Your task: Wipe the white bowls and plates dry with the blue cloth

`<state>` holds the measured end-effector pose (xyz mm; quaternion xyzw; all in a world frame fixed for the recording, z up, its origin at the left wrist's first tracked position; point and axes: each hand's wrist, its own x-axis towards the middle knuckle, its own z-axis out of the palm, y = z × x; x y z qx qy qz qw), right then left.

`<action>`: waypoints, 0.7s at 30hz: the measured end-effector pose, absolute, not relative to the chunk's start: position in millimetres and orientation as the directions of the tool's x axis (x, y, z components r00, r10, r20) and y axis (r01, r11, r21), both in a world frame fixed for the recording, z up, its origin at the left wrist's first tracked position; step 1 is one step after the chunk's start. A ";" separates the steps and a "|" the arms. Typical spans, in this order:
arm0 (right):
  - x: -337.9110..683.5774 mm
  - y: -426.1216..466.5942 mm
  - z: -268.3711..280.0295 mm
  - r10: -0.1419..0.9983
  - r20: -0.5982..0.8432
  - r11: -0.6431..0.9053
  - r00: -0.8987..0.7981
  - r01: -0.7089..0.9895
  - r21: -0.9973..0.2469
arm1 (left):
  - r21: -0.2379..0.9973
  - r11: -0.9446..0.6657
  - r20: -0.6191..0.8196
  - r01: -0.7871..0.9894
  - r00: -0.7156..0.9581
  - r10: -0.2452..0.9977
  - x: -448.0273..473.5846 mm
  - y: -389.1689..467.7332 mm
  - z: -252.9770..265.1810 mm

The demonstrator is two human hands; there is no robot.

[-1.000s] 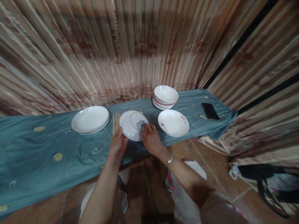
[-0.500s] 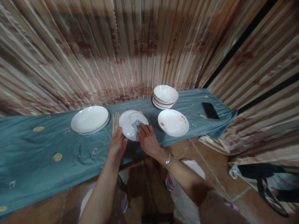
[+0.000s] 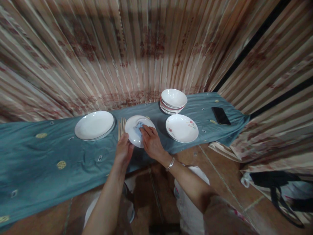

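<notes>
My left hand grips the near left rim of a white plate, its fingers partly hidden beneath it. The plate is raised near the table's front edge, with its underside and foot ring facing me. In my right hand a small light-blue cloth is pinched and pressed against that underside. Several wooden chopsticks lie just left of the plate. To its right, on the table, are flower-patterned white plates in a low stack.
A blue-green cloth covers the long table. Large white plates are stacked at left. A stack of bowls stands at the back, with a black phone farther right. Pleated curtains hang close behind the table.
My right hand has slid the blue cloth left and slightly away from me across the plate's underside. My left hand keeps its hold, nearly still.
</notes>
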<state>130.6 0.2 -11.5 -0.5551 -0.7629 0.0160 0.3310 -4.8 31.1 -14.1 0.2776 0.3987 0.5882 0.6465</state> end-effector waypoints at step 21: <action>146.7 44.0 -17.0 0.853 0.500 0.397 -0.150 0.809 -0.434 | 0.810 0.181 -0.203 -0.558 0.024 0.979 -6.4 31.1 -16.4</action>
